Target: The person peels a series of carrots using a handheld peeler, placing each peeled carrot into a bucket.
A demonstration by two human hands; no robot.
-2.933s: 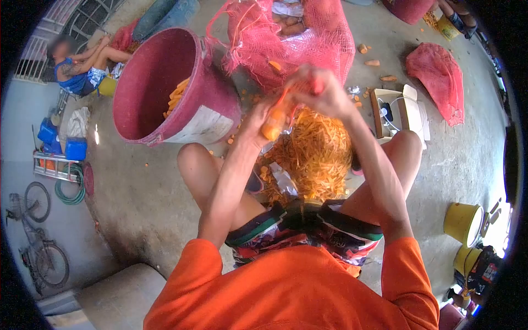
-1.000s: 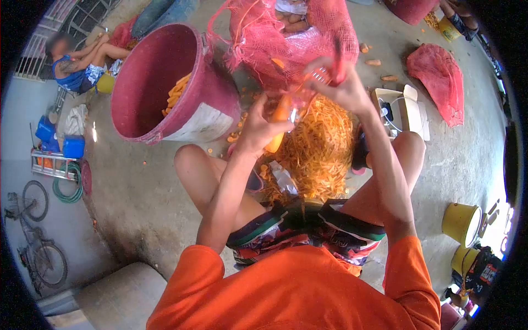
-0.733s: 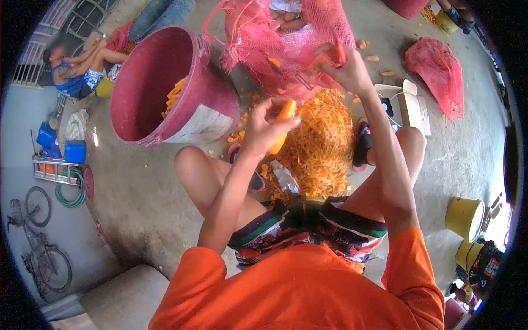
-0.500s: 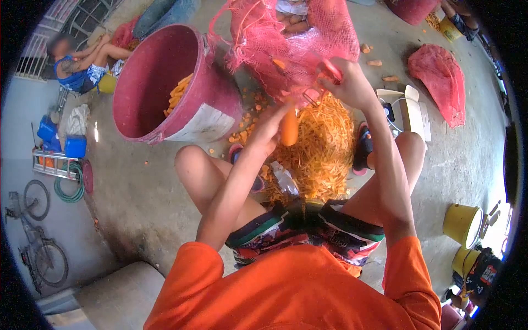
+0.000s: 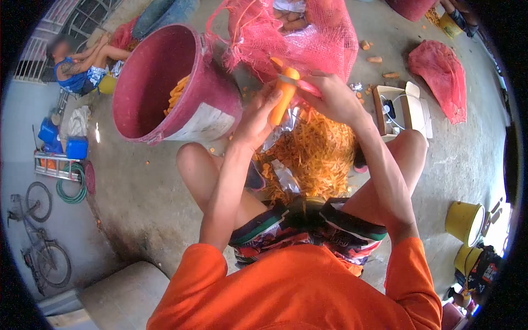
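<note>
Head view: left hand (image 5: 254, 118) closed around lower half of a carrot (image 5: 281, 98), held upright above a heap of peelings (image 5: 316, 157). Right hand (image 5: 330, 99) gripping a red-handled peeler (image 5: 300, 83) laid against carrot's top. Likely stiff, light, slick once peeled; best gripped low, clear of blade. Maroon bucket (image 5: 212, 118) just left.

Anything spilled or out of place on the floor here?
Yes. Stray carrots and small carrot bits lie scattered on the concrete floor, apart from the peel pile between the knees and outside the red bucket.
</note>
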